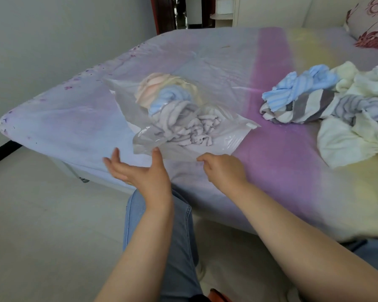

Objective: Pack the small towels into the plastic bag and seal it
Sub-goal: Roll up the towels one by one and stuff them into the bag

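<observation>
A clear plastic bag point(225, 139) lies on the bed, mouth toward me, holding several rolled small towels point(179, 118) in pink, blue, cream and grey. My left hand point(140, 171) is spread with straight fingers just below the bag's near left edge, its thumb tip touching the plastic. My right hand point(223, 168) has its fingers curled and pinches the bag's near edge at the right. More loose towels point(327, 101) in blue, grey-striped and cream lie in a heap on the bed to the right.
The bed point(282, 171) has a lilac, purple and yellow sheet; its corner juts out at the left above a pale tiled floor point(42, 214). A floral pillow point(371, 22) rests at the far right. My jeans-clad leg point(177, 236) is below my hands.
</observation>
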Demonstrator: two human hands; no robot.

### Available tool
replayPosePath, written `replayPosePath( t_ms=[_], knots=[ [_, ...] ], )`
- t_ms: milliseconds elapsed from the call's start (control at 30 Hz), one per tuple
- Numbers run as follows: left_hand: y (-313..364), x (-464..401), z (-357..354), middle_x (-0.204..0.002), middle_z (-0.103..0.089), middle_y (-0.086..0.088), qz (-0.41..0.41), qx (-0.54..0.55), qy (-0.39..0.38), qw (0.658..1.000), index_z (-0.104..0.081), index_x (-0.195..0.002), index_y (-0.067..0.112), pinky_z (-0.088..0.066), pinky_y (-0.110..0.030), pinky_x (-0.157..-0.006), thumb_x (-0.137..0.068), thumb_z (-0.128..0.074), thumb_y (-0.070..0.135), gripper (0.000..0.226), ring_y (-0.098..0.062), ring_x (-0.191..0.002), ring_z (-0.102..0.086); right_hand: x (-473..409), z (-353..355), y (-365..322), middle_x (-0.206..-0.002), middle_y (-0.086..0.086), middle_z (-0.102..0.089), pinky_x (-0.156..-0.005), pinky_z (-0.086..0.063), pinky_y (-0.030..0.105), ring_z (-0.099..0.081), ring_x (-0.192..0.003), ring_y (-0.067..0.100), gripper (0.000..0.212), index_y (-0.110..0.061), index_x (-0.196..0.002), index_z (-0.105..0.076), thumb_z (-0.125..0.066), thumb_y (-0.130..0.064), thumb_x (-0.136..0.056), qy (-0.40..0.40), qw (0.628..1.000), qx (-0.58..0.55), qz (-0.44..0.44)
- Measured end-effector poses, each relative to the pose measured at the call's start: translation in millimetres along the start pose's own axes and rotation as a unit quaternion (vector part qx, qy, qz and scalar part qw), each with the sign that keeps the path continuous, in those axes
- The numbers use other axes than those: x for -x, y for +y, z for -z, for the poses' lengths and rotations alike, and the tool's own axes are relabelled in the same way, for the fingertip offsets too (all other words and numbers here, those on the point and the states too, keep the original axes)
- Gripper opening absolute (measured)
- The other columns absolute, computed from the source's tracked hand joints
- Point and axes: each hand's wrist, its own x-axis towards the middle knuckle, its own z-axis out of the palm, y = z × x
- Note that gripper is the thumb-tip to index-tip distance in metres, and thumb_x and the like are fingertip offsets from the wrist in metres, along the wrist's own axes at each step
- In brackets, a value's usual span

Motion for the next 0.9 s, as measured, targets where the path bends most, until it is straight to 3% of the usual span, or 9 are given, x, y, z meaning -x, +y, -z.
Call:
replayPosePath(
  t_ms=[67,133,233,400,500,600,667,733,900],
  knots=[
    [4,-5,3,-0.160,-0.012,-0.012,-0.231,-0.151,-0.034,0.961,-0.035,-0.143,0.014,-0.026,-0.039,-0.115,-0.079,-0.071,0.015,0.073,-0.019,-0.145,-0.019,2,1,10,-0.099,0.004,-0.071,-0.077,-0.050,0.034,-0.065,-0.094,0.027,0.040,-0.031,-0.129,-0.056,-0.036,-0.017,-0.098,0.025,1.000,0.008,-0.011],
    [11,-7,-4,-0.158,-0.023,-0.015,-0.386,-0.312,-0.129,0.858,-0.054,-0.130,0.016,-0.041,-0.044,-0.097,-0.078,-0.068,0.012,0.054,-0.034,-0.133,-0.040,5,8,24,-0.107,0.001,-0.071,-0.076,-0.049,0.032,-0.064,-0.097,0.026,0.039,-0.030,-0.128,-0.057,-0.037,-0.017,-0.098,0.054,0.998,0.003,-0.034],
    [27,1,-25,-0.142,-0.042,-0.015,-0.384,-0.419,-0.231,0.790,-0.058,-0.121,0.014,-0.039,-0.034,-0.060,-0.076,-0.068,0.012,0.046,-0.035,-0.093,-0.059,11,18,48,-0.114,-0.002,-0.069,-0.078,-0.048,0.032,-0.063,-0.102,0.025,0.035,-0.030,-0.122,-0.062,-0.039,-0.020,-0.097,0.069,0.994,-0.009,-0.081],
    [32,23,-58,-0.115,-0.048,-0.013,-0.327,-0.492,-0.300,0.749,-0.037,-0.137,0.015,-0.022,-0.026,-0.044,-0.083,-0.051,0.011,0.056,-0.028,-0.061,-0.043,21,39,103,-0.105,0.006,-0.070,-0.068,-0.046,0.033,-0.062,-0.093,0.032,0.026,-0.017,-0.106,-0.066,-0.044,-0.017,-0.092,0.187,0.966,-0.020,-0.175],
    [32,27,-75,-0.114,-0.049,-0.014,-0.328,-0.498,-0.314,0.739,-0.031,-0.140,0.017,-0.022,-0.027,-0.044,-0.089,-0.049,0.015,0.054,-0.029,-0.061,-0.044,22,63,152,-0.137,0.014,-0.048,-0.094,-0.045,0.043,-0.046,-0.122,0.036,0.038,-0.013,-0.121,-0.057,-0.052,-0.010,-0.084,0.339,0.906,-0.015,-0.254],
    [34,25,-91,-0.099,-0.058,-0.011,-0.311,-0.490,-0.338,0.740,-0.020,-0.149,0.028,-0.031,-0.031,-0.052,-0.096,-0.045,0.021,0.060,-0.030,-0.067,-0.053,23,80,197,-0.156,0.020,-0.013,-0.104,-0.034,0.048,-0.027,-0.135,0.041,0.064,-0.015,-0.142,-0.031,-0.057,-0.016,-0.084,0.264,0.881,-0.025,-0.392],
    [37,24,-98,-0.071,-0.051,-0.002,-0.291,-0.472,-0.347,0.757,-0.014,-0.152,0.034,-0.026,-0.028,-0.047,-0.097,-0.042,0.017,0.064,-0.019,-0.052,-0.042,27,80,218,-0.146,0.025,-0.030,-0.099,-0.038,0.044,-0.038,-0.127,0.042,0.064,-0.009,-0.142,-0.025,-0.056,-0.016,-0.087,0.193,0.870,-0.039,-0.452],
    [39,22,-102,-0.059,-0.038,0.004,-0.278,-0.436,-0.353,0.780,-0.016,-0.152,0.036,-0.021,-0.027,-0.043,-0.098,-0.040,0.015,0.062,-0.012,-0.046,-0.033,31,78,227,-0.128,0.027,-0.050,-0.093,-0.042,0.041,-0.050,-0.117,0.041,0.043,0.000,-0.130,-0.038,-0.049,-0.007,-0.089,0.169,0.881,0.005,-0.441],
    [35,17,-102,-0.066,-0.050,-0.001,-0.256,-0.343,-0.371,0.824,-0.025,-0.150,0.036,-0.023,-0.028,-0.045,-0.101,-0.036,0.022,0.052,-0.013,-0.049,-0.037,23,86,173,-0.116,0.021,-0.062,-0.086,-0.045,0.037,-0.058,-0.108,0.038,0.033,-0.003,-0.116,-0.058,-0.046,-0.022,-0.091,0.100,0.942,0.059,-0.316]
  ],
)
